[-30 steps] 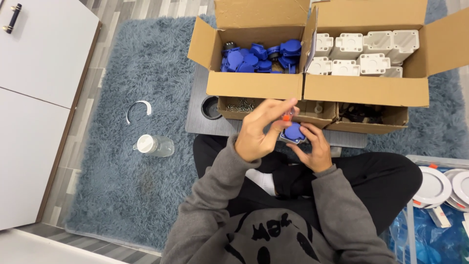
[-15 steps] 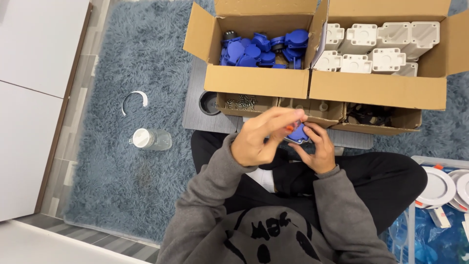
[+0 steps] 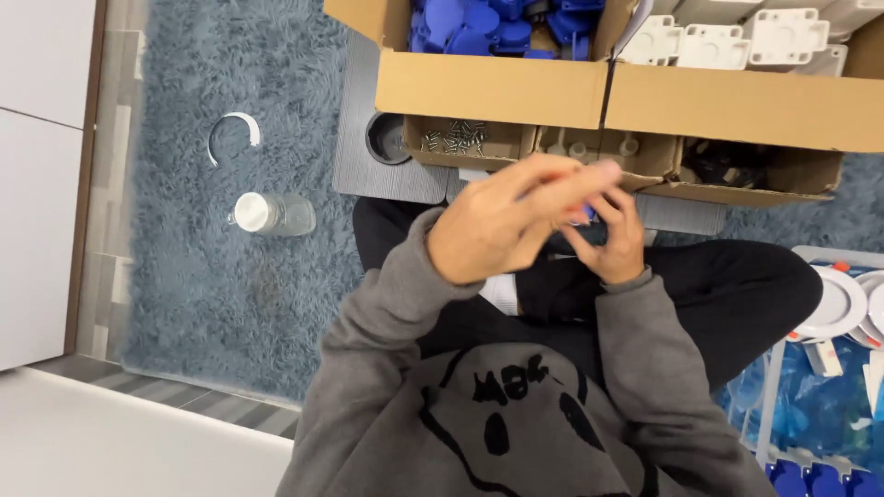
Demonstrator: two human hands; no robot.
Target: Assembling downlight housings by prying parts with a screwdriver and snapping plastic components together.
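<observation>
Near the middle of the frame the left hand (image 3: pixel 502 225) is raised and blurred, its fingers curled together toward the thumb as if pinching something small, though what it pinches, if anything, cannot be made out. Just to its right, the right hand (image 3: pixel 612 244) has its fingers closed around a small blue part (image 3: pixel 587 213), of which only a sliver shows between the two hands; holding it above the lap keeps it close under the eyes and within reach of both sets of fingers. The person sits cross-legged on a shaggy blue-grey rug (image 3: pixel 184 276), so everything needed lies in an arc ahead: at the top centre an open cardboard box (image 3: pixel 488 87) holds a heap of blue parts (image 3: pixel 479 17) of like colour, and at the upper right a second box (image 3: pixel 746 106) holds white plastic housings (image 3: pixel 737 41). Below them, a low tray (image 3: pixel 516 152) divided into compartments keeps small metal screws (image 3: pixel 453 138) apart from other small bits (the dark contents at its right end are too dim to tell). At the left of the rug, well apart from the hands, lie a clear bottle (image 3: pixel 272 213) on its side and a white open ring (image 3: pixel 233 136). Round white discs (image 3: pixel 833 308) sit at the right edge.
</observation>
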